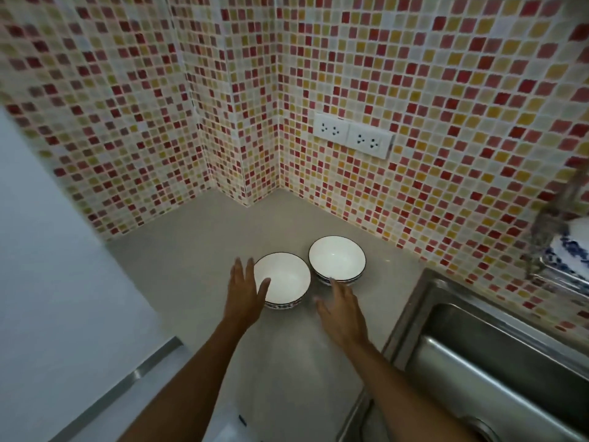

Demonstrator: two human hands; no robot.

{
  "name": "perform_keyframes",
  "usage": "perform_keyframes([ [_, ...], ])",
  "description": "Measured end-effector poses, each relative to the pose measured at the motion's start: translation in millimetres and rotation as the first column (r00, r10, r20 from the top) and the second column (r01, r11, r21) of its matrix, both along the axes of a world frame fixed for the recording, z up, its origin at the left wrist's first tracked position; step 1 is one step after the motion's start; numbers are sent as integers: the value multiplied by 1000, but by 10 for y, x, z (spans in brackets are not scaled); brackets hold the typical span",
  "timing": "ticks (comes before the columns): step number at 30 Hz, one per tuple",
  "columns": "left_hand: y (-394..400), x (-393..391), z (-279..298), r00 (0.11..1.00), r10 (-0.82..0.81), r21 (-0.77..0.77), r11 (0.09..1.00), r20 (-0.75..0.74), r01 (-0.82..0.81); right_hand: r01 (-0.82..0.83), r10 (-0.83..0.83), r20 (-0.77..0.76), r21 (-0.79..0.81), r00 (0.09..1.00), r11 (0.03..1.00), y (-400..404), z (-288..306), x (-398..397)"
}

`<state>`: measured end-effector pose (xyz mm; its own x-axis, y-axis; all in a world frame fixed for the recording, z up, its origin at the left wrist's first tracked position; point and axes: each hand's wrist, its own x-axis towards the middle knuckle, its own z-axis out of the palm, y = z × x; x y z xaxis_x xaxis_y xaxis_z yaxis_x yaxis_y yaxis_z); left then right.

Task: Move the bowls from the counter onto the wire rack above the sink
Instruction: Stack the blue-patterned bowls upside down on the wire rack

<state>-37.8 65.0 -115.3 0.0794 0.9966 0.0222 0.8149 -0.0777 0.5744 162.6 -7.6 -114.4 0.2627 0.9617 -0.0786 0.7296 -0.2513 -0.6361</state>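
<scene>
Two white bowls with dark rims stand side by side on the grey counter [197,250]. The left bowl [287,275] is nearer to me; the right bowl [337,258] looks like two stacked bowls. My left hand [245,291] is open, its fingers spread against the left bowl's near-left rim, thumb over the rim. My right hand [342,309] is open just in front of the right bowl, fingertips close to its base. The wire rack [554,275] shows at the right edge, blurred, with blue-and-white dishes [570,250] in it.
A steel sink [497,362] lies at the lower right, below the rack. Mosaic tile walls enclose the counter's corner, with a double socket plate [352,135] on the right wall. A pale panel [47,266] stands at the left.
</scene>
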Motion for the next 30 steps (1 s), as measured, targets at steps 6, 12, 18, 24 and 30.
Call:
perform_keyframes([
  [6, 372, -207, -207, 990, 45, -161, 987, 137, -23, 84, -132, -283, -177, 950, 981, 444, -154, -455],
  [12, 678, -264, -394, 952, 109, -317, 948, 287, -13, 224, -313, -380, -260, 870, 939, 722, -288, -642],
  [18, 734, -220, -492, 906, 167, -391, 920, 388, -2, 299, -424, -413, -335, 806, 894, 811, -375, -764],
  [24, 713, -253, -490, 895, 164, -431, 902, 415, 35, 321, -484, -466, -387, 741, 864, 789, -430, -815],
  [30, 457, -190, -439, 892, 159, -436, 899, 423, 47, 310, -506, -518, -420, 690, 853, 423, -361, -767],
])
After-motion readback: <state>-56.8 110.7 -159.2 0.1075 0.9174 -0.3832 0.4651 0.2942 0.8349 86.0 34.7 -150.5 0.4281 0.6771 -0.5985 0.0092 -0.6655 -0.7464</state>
